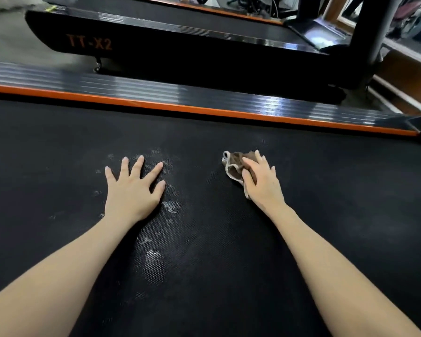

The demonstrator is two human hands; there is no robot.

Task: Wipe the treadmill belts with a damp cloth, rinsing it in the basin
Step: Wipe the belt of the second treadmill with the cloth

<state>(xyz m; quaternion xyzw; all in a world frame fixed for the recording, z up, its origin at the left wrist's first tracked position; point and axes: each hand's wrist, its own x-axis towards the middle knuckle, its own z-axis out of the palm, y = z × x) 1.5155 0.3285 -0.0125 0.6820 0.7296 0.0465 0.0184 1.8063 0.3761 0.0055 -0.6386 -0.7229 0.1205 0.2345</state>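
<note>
A black textured treadmill belt fills the lower view, with whitish wet or dusty patches near its middle. My left hand lies flat on the belt, fingers spread, holding nothing. My right hand presses a crumpled brown cloth with a pale edge onto the belt, fingers curled over it. The basin is out of sight.
An orange strip and a ribbed grey side rail border the belt's far edge. Beyond it stands a second black treadmill marked TT-X2, with a dark upright post at the right. Grey floor shows at far left.
</note>
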